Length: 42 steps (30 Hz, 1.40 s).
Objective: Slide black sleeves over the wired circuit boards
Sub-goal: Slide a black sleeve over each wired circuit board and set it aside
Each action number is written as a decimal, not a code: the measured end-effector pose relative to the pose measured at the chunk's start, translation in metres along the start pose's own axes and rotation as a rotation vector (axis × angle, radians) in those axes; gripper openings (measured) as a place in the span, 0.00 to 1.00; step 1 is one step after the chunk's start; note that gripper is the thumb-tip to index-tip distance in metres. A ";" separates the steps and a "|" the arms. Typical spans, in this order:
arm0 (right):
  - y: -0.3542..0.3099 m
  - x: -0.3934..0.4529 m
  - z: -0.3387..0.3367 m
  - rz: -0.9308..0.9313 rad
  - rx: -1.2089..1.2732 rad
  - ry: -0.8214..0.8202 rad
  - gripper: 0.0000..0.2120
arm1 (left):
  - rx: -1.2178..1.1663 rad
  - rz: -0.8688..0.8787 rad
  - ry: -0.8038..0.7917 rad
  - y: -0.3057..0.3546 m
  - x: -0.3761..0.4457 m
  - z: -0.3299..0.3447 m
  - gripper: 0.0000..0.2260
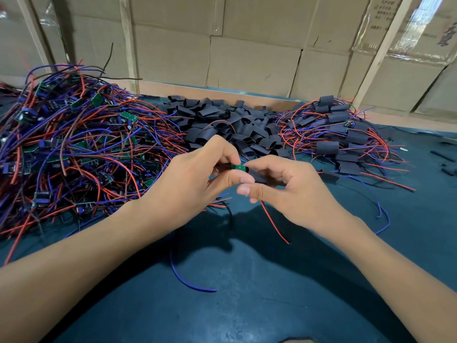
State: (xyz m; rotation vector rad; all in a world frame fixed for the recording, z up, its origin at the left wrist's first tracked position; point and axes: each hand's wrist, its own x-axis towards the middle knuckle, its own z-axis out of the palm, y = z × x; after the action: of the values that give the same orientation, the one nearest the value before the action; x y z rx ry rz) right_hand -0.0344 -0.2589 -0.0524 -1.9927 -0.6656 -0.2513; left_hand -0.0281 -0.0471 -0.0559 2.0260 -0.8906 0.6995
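Note:
My left hand (pixel 195 177) pinches a small green circuit board (pixel 238 167) between thumb and fingers at the centre of the view. My right hand (pixel 286 189) grips a black sleeve (pixel 259 178) whose mouth sits over the board's right end. Only a short green part of the board shows between the two hands. Red and blue wires (pixel 274 226) hang from under my hands onto the table.
A big tangle of bare wired boards (pixel 74 144) lies at the left. A pile of loose black sleeves (pixel 222 122) sits behind my hands. Sleeved boards (pixel 346 134) are heaped at the right. The teal table mat (pixel 247 293) ends at a cardboard wall (pixel 247 45).

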 end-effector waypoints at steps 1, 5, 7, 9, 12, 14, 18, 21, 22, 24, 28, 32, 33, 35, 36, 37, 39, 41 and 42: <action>0.000 0.000 0.001 0.012 0.006 0.007 0.16 | -0.003 -0.011 -0.001 0.001 0.000 0.000 0.14; 0.001 0.001 0.004 0.035 0.042 0.011 0.14 | 0.021 -0.023 -0.041 0.001 0.001 0.000 0.13; 0.003 0.000 0.004 0.022 0.065 0.016 0.12 | 0.028 0.006 -0.054 0.001 0.002 0.000 0.10; 0.003 0.001 0.003 0.004 0.074 0.041 0.11 | 0.043 0.058 -0.080 0.000 0.002 -0.002 0.10; 0.003 0.003 -0.001 -0.011 0.092 0.099 0.10 | 0.055 0.153 -0.121 -0.003 0.004 -0.003 0.08; 0.004 0.003 -0.005 -0.020 0.054 0.110 0.10 | 0.104 0.233 -0.080 -0.005 0.007 -0.002 0.10; 0.003 0.000 -0.006 -0.114 -0.117 0.090 0.12 | 0.071 0.251 -0.047 -0.009 0.006 0.000 0.10; 0.003 -0.001 -0.003 -0.183 -0.214 0.098 0.15 | 0.021 0.217 -0.073 -0.009 0.004 0.000 0.10; 0.004 -0.001 -0.003 -0.176 -0.216 0.095 0.14 | 0.029 0.223 -0.072 -0.009 0.004 0.000 0.09; 0.006 0.001 -0.007 -0.178 -0.255 0.083 0.12 | 0.081 0.256 -0.043 -0.009 0.005 0.000 0.08; 0.016 0.007 -0.042 -0.270 -0.607 0.214 0.13 | 0.282 0.226 -0.033 -0.018 0.010 -0.010 0.10; 0.030 0.006 -0.099 -0.184 -0.765 0.440 0.12 | 0.419 -0.051 -0.249 -0.034 0.013 -0.022 0.14; 0.034 0.004 -0.113 -0.178 -0.747 0.498 0.11 | 0.438 -0.127 -0.332 -0.037 0.013 -0.024 0.16; 0.041 0.000 -0.139 -0.175 -0.666 0.591 0.10 | 0.470 -0.211 -0.480 -0.041 0.011 -0.026 0.19; 0.045 -0.002 -0.149 -0.169 -0.638 0.613 0.10 | 0.474 -0.218 -0.529 -0.042 0.010 -0.026 0.19; 0.050 -0.004 -0.158 -0.156 -0.636 0.618 0.10 | 0.471 -0.215 -0.561 -0.043 0.009 -0.025 0.19; 0.061 -0.008 -0.169 -0.152 -0.698 0.597 0.12 | 0.456 -0.204 -0.586 -0.042 0.009 -0.023 0.19; 0.069 -0.009 -0.172 -0.150 -0.764 0.515 0.14 | 0.437 -0.200 -0.593 -0.041 0.009 -0.022 0.20; 0.074 -0.008 -0.173 -0.116 -0.776 0.463 0.15 | 0.431 -0.199 -0.596 -0.041 0.009 -0.022 0.21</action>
State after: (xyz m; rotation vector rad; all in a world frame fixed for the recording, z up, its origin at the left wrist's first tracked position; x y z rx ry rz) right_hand 0.0164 -0.4382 -0.0252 -2.4816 -0.4042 -1.1429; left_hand 0.0058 -0.0141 -0.0558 2.7411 -0.8938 0.1717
